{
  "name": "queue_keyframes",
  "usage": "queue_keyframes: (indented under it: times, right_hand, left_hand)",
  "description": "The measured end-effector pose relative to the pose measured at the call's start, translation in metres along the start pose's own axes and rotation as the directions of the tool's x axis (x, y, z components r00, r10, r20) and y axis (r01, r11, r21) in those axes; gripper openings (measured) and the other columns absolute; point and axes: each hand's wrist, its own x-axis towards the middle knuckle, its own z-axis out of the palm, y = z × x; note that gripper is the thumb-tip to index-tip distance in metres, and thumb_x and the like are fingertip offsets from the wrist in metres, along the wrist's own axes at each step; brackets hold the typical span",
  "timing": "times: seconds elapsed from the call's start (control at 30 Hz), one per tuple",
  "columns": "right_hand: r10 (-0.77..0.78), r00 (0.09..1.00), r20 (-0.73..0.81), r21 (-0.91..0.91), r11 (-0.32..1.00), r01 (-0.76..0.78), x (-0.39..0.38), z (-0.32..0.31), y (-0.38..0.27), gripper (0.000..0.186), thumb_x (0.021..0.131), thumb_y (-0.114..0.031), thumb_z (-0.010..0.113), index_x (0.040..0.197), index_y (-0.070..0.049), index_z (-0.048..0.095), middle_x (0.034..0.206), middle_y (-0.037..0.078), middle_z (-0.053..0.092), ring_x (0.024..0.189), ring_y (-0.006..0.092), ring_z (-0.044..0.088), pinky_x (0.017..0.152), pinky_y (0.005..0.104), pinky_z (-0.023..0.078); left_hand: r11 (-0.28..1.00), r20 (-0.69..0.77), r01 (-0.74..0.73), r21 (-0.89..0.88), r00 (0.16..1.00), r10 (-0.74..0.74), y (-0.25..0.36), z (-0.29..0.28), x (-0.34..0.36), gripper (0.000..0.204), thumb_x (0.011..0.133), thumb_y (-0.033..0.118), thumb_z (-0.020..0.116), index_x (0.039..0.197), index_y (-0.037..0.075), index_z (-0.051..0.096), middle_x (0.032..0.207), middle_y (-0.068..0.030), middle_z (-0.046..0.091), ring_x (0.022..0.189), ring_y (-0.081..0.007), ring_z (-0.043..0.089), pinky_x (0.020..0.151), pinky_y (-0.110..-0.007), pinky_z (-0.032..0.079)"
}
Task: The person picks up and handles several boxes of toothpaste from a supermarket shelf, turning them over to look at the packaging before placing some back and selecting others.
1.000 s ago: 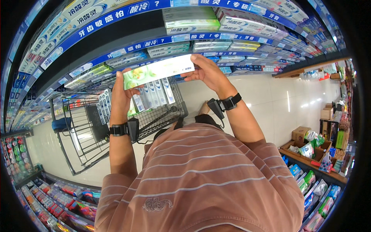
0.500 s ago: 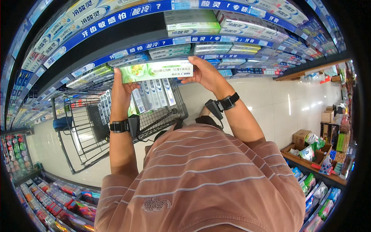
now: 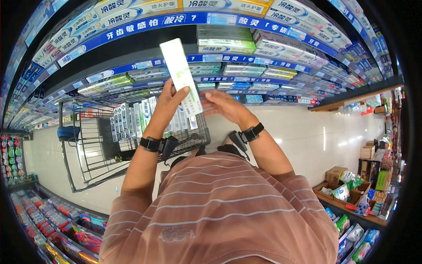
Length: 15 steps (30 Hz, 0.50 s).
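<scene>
My left hand (image 3: 175, 93) grips a long white-and-green toothpaste box (image 3: 177, 64), now standing steeply with its top leaning left, the thumb across its front. My right hand (image 3: 222, 104) is beside the box's lower end, fingers apart and slightly curled; whether the fingertips touch it I cannot tell. Behind and below both hands, a wire shopping cart (image 3: 90, 158) holds several white, blue and green toothpaste boxes (image 3: 125, 123). Shelves of stacked toothpaste cartons (image 3: 224, 44) rise in front of me, with a dark gap at the left of the middle shelf.
Pale tiled floor (image 3: 299, 127) lies around the cart. At the right are wooden bins (image 3: 321, 200) with bags and cardboard boxes (image 3: 369, 152). Shelves of colourful small packages (image 3: 57, 220) line the lower left behind me, and more stocked shelving (image 3: 11, 156) stands at the far left.
The box has turned from lying horizontal between both hands to upright in my left hand, which moved right. My right hand has released its end and dropped slightly.
</scene>
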Motion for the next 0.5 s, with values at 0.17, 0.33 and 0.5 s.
queue_keyframes:
  times: [0.17, 0.33, 0.5]
  right_hand:
    - [-0.113, 0.985, -0.129, -0.069, 0.992, 0.105, 0.002, 0.002, -0.031, 0.049, 0.098, -0.039, 0.058, 0.13, -0.003, 0.049, 0.122, 0.015, 0.059, 0.111, 0.0269, 0.061, 0.09, 0.0415, 0.054]
    - [-0.164, 0.976, -0.144, 0.011, 0.986, 0.167, 0.013, 0.015, -0.032, 0.058, 0.094, -0.045, 0.062, 0.131, -0.004, 0.048, 0.121, 0.014, 0.058, 0.107, 0.0277, 0.063, 0.085, 0.0417, 0.058]
    - [-0.169, 0.957, -0.235, 0.076, 0.979, 0.191, 0.017, 0.009, -0.026, 0.057, 0.094, -0.038, 0.061, 0.135, -0.003, 0.043, 0.127, 0.017, 0.054, 0.114, 0.0333, 0.059, 0.093, 0.0512, 0.053]
  left_hand:
    - [0.904, 0.091, -0.018, 0.428, 0.996, -0.023, 0.0, -0.009, 0.003, 0.067, 0.089, 0.031, 0.067, 0.145, 0.005, 0.04, 0.121, -0.0216, 0.064, 0.107, -0.0261, 0.065, 0.09, -0.033, 0.049]
    - [0.633, 0.169, -0.228, 0.74, 0.974, 0.153, 0.01, 0.008, 0.007, 0.071, 0.083, 0.033, 0.07, 0.143, 0.004, 0.043, 0.125, -0.0279, 0.059, 0.112, -0.0375, 0.062, 0.093, -0.04, 0.049]
    - [0.433, 0.231, -0.333, 0.838, 0.934, 0.271, 0.009, 0.014, 0.008, 0.077, 0.081, 0.033, 0.073, 0.143, 0.0, 0.041, 0.123, -0.0268, 0.06, 0.111, -0.0377, 0.062, 0.093, -0.041, 0.05]
